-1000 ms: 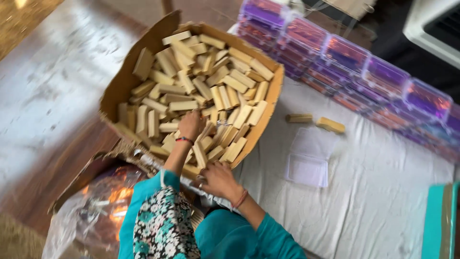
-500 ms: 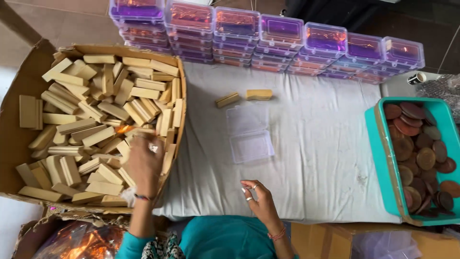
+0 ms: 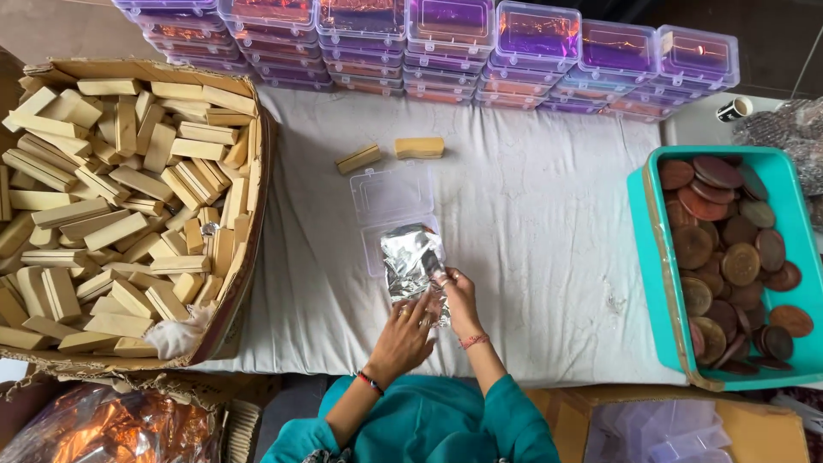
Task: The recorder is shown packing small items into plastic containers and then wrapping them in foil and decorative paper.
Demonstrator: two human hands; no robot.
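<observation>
While both hands meet over the white cloth, the left hand and right hand pinch the near end of a crinkled silver foil sheet, fingers closed on it from either side. The foil's long axis runs away from the person, its far end lying over an open clear plastic box flat on the cloth. Just beyond the box lie 2 tan blocks, side by side. To the left stands a cardboard carton of tan blocks; to the right, well apart, a teal tray of brown discs. Stacked purple-tinted lidded boxes line the far edge.
</observation>
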